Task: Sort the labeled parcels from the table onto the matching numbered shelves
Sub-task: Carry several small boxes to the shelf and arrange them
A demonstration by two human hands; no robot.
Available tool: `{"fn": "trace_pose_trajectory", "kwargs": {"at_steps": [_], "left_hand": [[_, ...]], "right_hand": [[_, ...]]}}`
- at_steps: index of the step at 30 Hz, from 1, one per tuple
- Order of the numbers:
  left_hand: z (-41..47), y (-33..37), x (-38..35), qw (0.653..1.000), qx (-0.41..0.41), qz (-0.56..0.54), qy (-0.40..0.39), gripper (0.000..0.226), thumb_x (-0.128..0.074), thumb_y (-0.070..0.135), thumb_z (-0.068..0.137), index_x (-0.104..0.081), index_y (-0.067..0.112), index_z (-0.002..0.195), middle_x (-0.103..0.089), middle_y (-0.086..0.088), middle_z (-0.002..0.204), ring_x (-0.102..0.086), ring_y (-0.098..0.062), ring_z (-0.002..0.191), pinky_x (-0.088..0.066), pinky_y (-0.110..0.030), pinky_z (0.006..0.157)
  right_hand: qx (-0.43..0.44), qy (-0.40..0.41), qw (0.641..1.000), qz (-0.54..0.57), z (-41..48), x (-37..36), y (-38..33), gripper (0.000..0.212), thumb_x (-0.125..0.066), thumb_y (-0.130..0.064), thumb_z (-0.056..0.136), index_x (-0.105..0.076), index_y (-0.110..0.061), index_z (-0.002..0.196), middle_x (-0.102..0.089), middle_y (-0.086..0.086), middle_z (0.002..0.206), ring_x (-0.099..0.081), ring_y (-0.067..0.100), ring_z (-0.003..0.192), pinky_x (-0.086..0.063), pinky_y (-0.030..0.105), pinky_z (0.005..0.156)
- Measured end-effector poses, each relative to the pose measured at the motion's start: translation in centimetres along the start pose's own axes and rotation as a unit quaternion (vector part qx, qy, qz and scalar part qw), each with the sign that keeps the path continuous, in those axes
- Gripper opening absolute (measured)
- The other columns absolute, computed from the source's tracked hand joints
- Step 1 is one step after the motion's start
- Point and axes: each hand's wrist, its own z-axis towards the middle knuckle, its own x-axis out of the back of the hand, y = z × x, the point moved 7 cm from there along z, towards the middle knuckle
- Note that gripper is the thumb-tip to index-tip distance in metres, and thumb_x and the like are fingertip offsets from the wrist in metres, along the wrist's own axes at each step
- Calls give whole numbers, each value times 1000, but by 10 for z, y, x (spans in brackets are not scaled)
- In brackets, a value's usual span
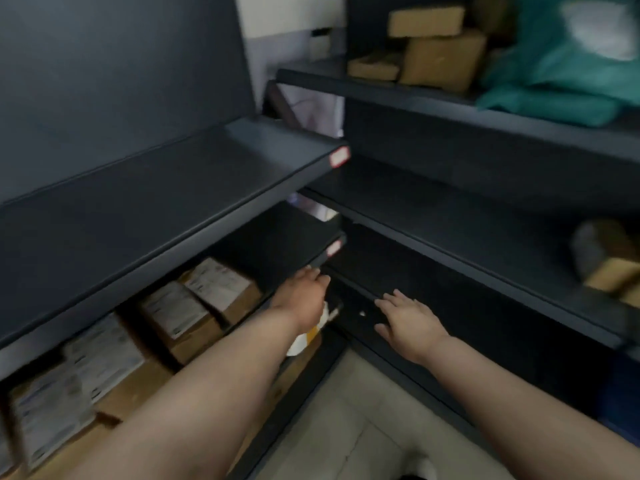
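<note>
Parcels (221,289): brown cardboard boxes with white printed labels, standing in a row on the lower left shelf (284,237), with more on the right-hand shelves (415,98). Sorting appears well under way; the table is out of view, so what remains cannot be judged. Left hand (304,292) reaches to that shelf's edge, its grip not discernible; right hand (408,323) is spread, holding nothing. Shelf tags (338,157) are too blurred to read.

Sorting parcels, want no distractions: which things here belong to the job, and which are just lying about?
Job: labelled boxes on the left lower shelf; red-edged shelf tags; brown boxes and teal bags, upper right shelf.
Lying about: white sheet behind the shelves; white-and-yellow thing below the left hand, too blurred to name.
</note>
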Motion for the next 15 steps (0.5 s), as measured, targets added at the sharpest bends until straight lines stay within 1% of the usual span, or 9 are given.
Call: {"fn": "trace_pose_trajectory", "kwargs": {"at_steps": [3, 6, 8, 10, 12, 15], "left_hand": [[11, 68, -3, 996, -83, 1, -38, 55, -53, 28, 97, -35, 14, 147, -31, -9, 155, -20, -25, 146, -20, -32, 117], [14, 137, -5, 986, -154, 7, -68, 54, -52, 30, 98, -35, 15, 147, -34, -9, 153, -23, -25, 144, -27, -36, 116], [8, 184, -8, 977, -196, 12, -85, 54, -51, 30, 98, -36, 17, 147, -40, -7, 148, -30, -24, 139, -35, -39, 111], [-4, 232, -10, 967, -234, 19, -101, 53, -52, 30, 98, -36, 18, 147, -44, -7, 144, -36, -25, 134, -40, -42, 106], [-21, 280, -14, 956, -272, 26, -111, 53, -53, 30, 97, -37, 18, 146, -46, -7, 142, -39, -25, 132, -42, -43, 104], [-56, 355, -23, 937, -327, 44, -119, 51, -53, 30, 97, -39, 17, 145, -48, -8, 140, -41, -26, 129, -42, -45, 103]], "right_hand": [[-78, -14, 997, 16, -51, -11, 52, 56, -41, -41, 100, -27, -19, 150, -22, 3, 158, -11, 20, 147, -15, 39, 118], [-153, -11, 988, 36, -107, -22, 98, 55, -41, -42, 100, -29, -20, 149, -27, 3, 156, -15, 21, 146, -19, 39, 116], [-196, -5, 979, 46, -148, -29, 122, 53, -42, -43, 99, -33, -21, 146, -35, 4, 150, -26, 22, 142, -26, 39, 112], [-238, 1, 970, 55, -190, -36, 144, 50, -44, -43, 98, -37, -23, 143, -43, 3, 143, -39, 23, 131, -34, 39, 104], [-279, 8, 957, 74, -235, -45, 165, 51, -46, -41, 97, -36, -24, 143, -45, 3, 141, -44, 24, 127, -38, 40, 100], [-336, 22, 937, 93, -311, -61, 195, 52, -46, -41, 97, -34, -24, 145, -44, 4, 142, -45, 26, 127, -41, 41, 99]]}}
